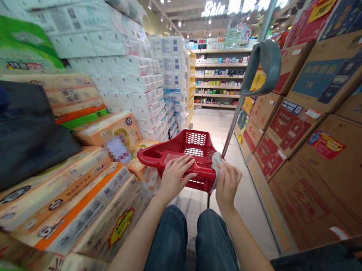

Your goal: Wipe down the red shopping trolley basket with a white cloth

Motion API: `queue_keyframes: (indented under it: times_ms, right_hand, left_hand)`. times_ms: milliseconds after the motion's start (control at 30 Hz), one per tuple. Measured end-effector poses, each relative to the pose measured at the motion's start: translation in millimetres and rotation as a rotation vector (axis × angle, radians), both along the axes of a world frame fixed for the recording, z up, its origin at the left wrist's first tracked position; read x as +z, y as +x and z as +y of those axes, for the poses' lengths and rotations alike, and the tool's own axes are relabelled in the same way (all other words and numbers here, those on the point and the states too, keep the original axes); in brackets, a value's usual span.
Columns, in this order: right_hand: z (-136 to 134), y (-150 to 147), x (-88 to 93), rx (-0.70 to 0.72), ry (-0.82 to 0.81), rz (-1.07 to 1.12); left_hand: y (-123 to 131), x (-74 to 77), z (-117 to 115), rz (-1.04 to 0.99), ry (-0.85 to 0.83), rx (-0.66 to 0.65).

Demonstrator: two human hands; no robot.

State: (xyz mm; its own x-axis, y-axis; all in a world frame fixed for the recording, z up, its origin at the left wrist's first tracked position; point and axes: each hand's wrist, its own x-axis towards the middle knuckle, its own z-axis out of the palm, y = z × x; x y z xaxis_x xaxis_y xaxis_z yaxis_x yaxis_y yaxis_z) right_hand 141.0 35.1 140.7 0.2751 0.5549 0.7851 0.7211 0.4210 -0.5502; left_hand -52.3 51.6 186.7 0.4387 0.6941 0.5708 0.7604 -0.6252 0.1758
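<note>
A red plastic shopping basket [196, 136] with a pierced mesh body stands in front of my knees, its wide rim facing me. My left hand [178, 173] grips the near rim at its middle, fingers laid over the top and thumb toward the right. At the basket's right corner, my right hand [228, 179] pinches a light grey cloth [216, 165] that is folded over the rim. A long grey pull handle [275, 72] with a looped grip rises beside that corner and leans to the right. The inside of the basket shows only its mesh floor.
Packs of tissue paper [79, 194] are stacked close on the left, with a dark bag [18, 135] on them. Cardboard cartons [332, 164] line the right side. Tiled floor [215, 117] runs between them toward stocked shelves [220, 65].
</note>
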Motion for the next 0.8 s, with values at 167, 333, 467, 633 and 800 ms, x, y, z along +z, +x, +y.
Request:
queue_keyframes:
  times_ms: [167, 333, 467, 633, 800]
  right_hand:
    - [-10.1, -57.8, 12.2, -0.088, -0.094, -0.22]
    - [-4.3, -44.0, 28.6, 0.075, -0.153, -0.395]
    - [3.1, 15.2, 22.2, 0.175, -0.062, -0.462]
    - [21.5, 62.5, 13.2, 0.36, -0.026, -0.306]
    - [32.1, 52.7, 1.8, 0.376, -0.142, 0.1]
  left_hand:
    - [4.5, -1.2, 2.2, -0.018, -0.018, -0.004]
    - [-0.8, 2.2, 0.4, -0.008, -0.025, -0.016]
    - [-11.1, 3.8, -5.5, 0.001, -0.025, -0.032]
    - [-15.3, 1.8, -12.8, 0.003, -0.016, -0.042]
    - [-12.5, 0.7, -15.2, 0.005, 0.004, -0.028]
